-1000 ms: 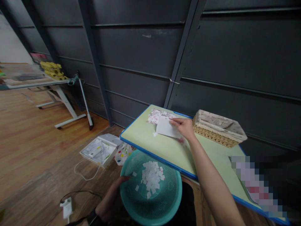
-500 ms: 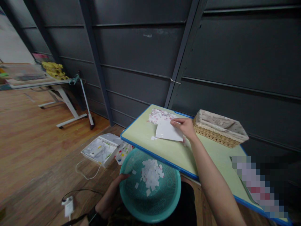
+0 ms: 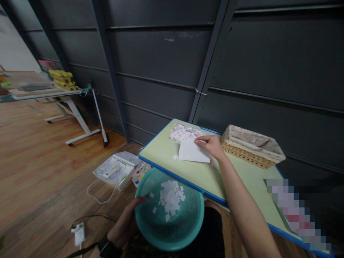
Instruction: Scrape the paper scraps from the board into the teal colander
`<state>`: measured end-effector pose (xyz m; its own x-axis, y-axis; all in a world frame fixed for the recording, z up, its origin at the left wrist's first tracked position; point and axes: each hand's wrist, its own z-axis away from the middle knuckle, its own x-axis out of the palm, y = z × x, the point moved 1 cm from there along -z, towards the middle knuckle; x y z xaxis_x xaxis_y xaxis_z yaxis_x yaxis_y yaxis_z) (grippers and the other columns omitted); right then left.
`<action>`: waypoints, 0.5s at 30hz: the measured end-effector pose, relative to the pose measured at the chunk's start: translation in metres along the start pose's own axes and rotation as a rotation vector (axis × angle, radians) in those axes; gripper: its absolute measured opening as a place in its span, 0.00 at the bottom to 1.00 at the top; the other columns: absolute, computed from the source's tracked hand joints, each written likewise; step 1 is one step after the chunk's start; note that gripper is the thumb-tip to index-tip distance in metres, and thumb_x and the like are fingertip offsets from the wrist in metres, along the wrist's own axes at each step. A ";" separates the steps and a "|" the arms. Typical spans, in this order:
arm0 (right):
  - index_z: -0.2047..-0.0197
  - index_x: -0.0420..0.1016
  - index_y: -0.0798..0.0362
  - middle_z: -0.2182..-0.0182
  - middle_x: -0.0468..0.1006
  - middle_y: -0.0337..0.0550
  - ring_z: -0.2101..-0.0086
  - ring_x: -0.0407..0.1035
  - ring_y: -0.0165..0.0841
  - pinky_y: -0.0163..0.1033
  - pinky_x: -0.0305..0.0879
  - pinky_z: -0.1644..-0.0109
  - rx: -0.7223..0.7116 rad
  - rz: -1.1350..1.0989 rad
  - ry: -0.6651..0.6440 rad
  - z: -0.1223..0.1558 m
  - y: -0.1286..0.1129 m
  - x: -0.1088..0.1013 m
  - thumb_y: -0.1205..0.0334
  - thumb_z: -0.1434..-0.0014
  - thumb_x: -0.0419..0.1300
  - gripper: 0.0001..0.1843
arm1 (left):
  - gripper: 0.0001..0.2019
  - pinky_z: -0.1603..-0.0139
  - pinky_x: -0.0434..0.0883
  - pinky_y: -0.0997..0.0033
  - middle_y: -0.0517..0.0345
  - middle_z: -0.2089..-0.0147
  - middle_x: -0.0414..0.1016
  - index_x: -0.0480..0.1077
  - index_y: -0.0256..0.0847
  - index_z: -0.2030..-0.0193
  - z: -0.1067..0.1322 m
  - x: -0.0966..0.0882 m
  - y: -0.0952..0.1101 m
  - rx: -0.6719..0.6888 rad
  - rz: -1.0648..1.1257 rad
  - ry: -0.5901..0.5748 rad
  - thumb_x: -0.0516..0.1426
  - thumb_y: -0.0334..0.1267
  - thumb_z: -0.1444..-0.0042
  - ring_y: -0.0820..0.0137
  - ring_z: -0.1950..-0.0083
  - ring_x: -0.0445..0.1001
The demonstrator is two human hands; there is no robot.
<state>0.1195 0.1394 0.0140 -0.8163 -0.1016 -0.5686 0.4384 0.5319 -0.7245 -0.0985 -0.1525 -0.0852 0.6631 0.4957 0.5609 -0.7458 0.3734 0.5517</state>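
My right hand (image 3: pixel 213 146) reaches across the green, blue-edged table (image 3: pixel 193 175) and grips a white card (image 3: pixel 192 152) lying flat on it. Just beyond the card sits a heap of small pink and white paper scraps (image 3: pixel 184 132). My left hand (image 3: pixel 126 225) holds the left rim of a teal plastic basin (image 3: pixel 168 215) below the table's near edge. White paper scraps (image 3: pixel 170 200) lie in the basin's bottom.
A lined wicker basket (image 3: pixel 251 145) stands on the table right of my hand. On the wooden floor lie an open white box (image 3: pixel 114 171), a cable and a white plug (image 3: pixel 77 234). A second table (image 3: pixel 40 91) stands far left against the dark wall.
The white card has been lowered from tilted to flat on the table, near the scrap heap. The basin and my left hand shifted slightly left.
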 end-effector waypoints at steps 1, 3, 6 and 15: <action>0.70 0.86 0.52 0.67 0.85 0.46 0.64 0.79 0.45 0.44 0.72 0.60 -0.002 -0.004 -0.013 0.000 0.000 -0.001 0.55 0.52 0.65 0.11 | 0.27 0.53 0.78 0.62 0.51 0.63 0.88 0.64 0.28 0.36 0.001 0.000 0.002 0.007 -0.013 0.014 0.60 0.34 0.42 0.58 0.58 0.85; 0.70 0.86 0.52 0.68 0.85 0.46 0.66 0.78 0.44 0.43 0.71 0.62 -0.005 -0.021 -0.039 0.000 0.000 -0.002 0.54 0.52 0.65 0.12 | 0.23 0.59 0.78 0.65 0.51 0.66 0.88 0.68 0.27 0.41 0.003 -0.001 0.006 0.024 -0.046 0.054 0.60 0.34 0.42 0.60 0.65 0.85; 0.70 0.86 0.54 0.68 0.85 0.47 0.66 0.78 0.44 0.42 0.70 0.63 0.002 -0.058 -0.049 -0.001 0.000 -0.004 0.52 0.53 0.66 0.14 | 0.17 0.62 0.79 0.66 0.51 0.68 0.87 0.71 0.29 0.47 0.006 -0.004 0.011 0.054 -0.056 0.094 0.60 0.33 0.43 0.62 0.69 0.84; 0.71 0.85 0.56 0.72 0.83 0.47 0.71 0.73 0.37 0.39 0.64 0.68 0.053 -0.090 -0.215 0.001 -0.003 -0.007 0.49 0.55 0.67 0.17 | 0.11 0.55 0.80 0.63 0.46 0.61 0.88 0.74 0.31 0.54 0.001 -0.024 0.021 0.119 -0.038 0.114 0.60 0.33 0.42 0.59 0.61 0.85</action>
<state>0.1237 0.1376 0.0199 -0.7564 -0.3262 -0.5669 0.3917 0.4683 -0.7920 -0.1295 -0.1576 -0.0865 0.6737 0.5716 0.4685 -0.7033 0.3012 0.6439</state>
